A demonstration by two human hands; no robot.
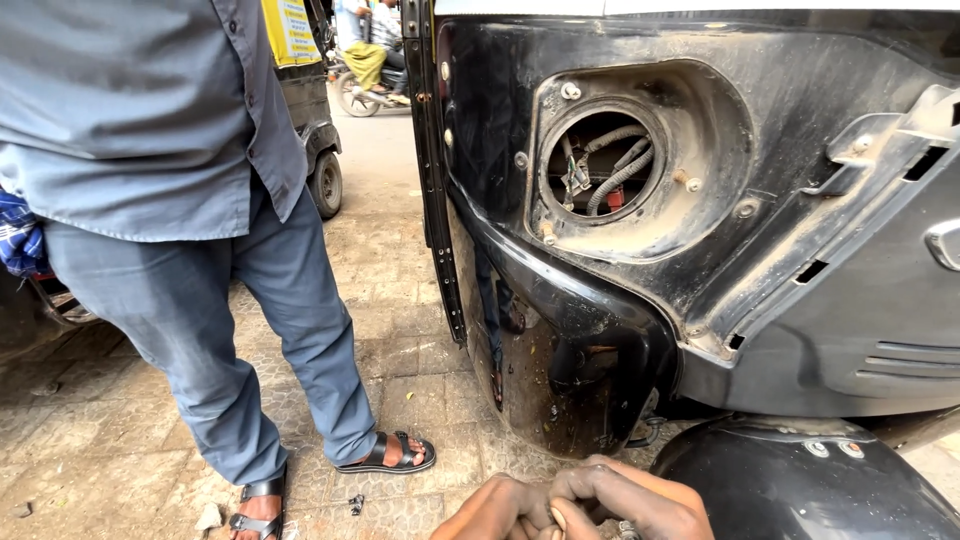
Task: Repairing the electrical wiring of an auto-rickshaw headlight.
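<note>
My left hand (497, 511) and my right hand (632, 497) meet at the bottom edge of the view, fingers curled and fingertips touching each other. A small metallic bit (625, 529) shows under my right fingers; what the hands hold is cut off by the frame edge. Just above them is the black front body of a vehicle (800, 250). Its round headlight opening (600, 162) is empty, with grey corrugated cables and wires showing inside. A black rounded mudguard (800, 480) lies right of my right hand.
A person in a grey shirt and trousers (200, 300) stands at left in black sandals (388, 455). The ground is dusty paving (400, 360) with small bits of debris (355, 503). Another vehicle's wheel (326, 183) and a seated rider on a motorbike (365, 60) are farther back.
</note>
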